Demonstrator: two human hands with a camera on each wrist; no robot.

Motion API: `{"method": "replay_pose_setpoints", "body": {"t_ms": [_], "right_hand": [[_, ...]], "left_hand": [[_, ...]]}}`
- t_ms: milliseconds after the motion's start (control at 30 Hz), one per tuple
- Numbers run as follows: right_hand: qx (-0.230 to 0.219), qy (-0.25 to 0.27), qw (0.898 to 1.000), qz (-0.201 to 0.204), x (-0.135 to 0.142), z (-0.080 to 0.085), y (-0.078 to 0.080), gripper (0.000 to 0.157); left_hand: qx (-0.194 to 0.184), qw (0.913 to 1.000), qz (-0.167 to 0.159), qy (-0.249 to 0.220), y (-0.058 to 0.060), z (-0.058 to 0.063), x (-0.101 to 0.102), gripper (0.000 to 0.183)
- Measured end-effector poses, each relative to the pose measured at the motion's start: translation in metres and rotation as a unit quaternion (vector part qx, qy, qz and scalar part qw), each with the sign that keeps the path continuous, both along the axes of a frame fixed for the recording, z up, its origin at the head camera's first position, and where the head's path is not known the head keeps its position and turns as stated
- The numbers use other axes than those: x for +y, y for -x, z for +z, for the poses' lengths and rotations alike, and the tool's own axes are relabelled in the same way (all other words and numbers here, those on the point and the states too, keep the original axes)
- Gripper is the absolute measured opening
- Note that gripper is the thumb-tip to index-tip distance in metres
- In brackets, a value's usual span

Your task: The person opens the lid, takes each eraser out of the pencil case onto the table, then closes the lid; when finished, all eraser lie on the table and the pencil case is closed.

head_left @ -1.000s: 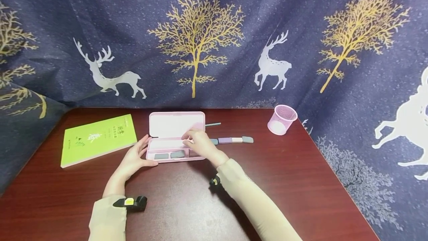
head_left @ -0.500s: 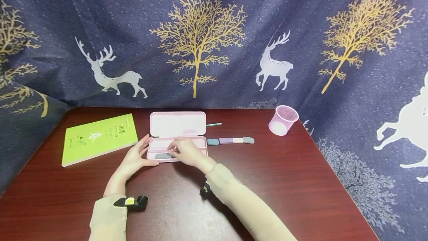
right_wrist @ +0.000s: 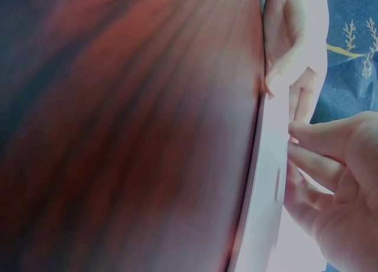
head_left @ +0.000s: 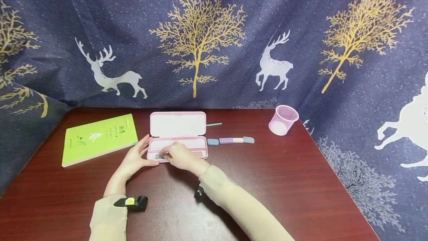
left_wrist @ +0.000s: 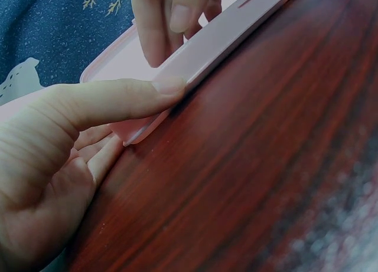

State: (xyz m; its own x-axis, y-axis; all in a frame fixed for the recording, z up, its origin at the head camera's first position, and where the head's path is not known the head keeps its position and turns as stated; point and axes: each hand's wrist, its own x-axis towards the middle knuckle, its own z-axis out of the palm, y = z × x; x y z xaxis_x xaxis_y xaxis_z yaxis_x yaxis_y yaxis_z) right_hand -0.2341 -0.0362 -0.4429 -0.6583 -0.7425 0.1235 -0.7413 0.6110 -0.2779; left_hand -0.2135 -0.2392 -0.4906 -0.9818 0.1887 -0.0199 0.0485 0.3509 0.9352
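A pink pencil case (head_left: 177,124) lies with its lid folded back on the table. My left hand (head_left: 133,157) grips its left end, thumb (left_wrist: 130,98) along the front wall and fingers round the far side. My right hand (head_left: 182,156) reaches down into the front compartment, its fingertips right at a small grey block (head_left: 159,156). In the left wrist view the right fingers (left_wrist: 152,30) dip behind the case's front wall. The right wrist view shows the right hand (right_wrist: 336,177) bent over the same wall. Whether those fingers pinch the block I cannot tell.
Right of the case lies a row of small blocks: teal (head_left: 213,142), purple (head_left: 226,141), white (head_left: 238,140) and grey-green (head_left: 248,140). A thin teal stick (head_left: 214,124) pokes out beside the lid. A green book (head_left: 100,139) lies left; a pink mesh cup (head_left: 282,121) stands back right.
My right hand has moved left and toward the front of the pencil case, from its right part to the grey block at the left. The left hand keeps its grip.
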Motion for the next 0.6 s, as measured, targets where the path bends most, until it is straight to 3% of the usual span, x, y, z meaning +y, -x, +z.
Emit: {"method": "replay_pose_setpoints", "body": {"t_ms": [267,600], "right_hand": [[0.019,-0.035,0.999,0.008,-0.0043,0.0009,-0.0034,0.024],[0.002,-0.047,0.999,-0.002,-0.0063,0.0067,-0.0043,0.025]], "left_hand": [[-0.001,1.0,0.0,0.003,-0.0007,0.0017,0.0001,0.113],[0.0,1.0,0.002,0.007,-0.0007,0.002,0.0009,0.112]]}}
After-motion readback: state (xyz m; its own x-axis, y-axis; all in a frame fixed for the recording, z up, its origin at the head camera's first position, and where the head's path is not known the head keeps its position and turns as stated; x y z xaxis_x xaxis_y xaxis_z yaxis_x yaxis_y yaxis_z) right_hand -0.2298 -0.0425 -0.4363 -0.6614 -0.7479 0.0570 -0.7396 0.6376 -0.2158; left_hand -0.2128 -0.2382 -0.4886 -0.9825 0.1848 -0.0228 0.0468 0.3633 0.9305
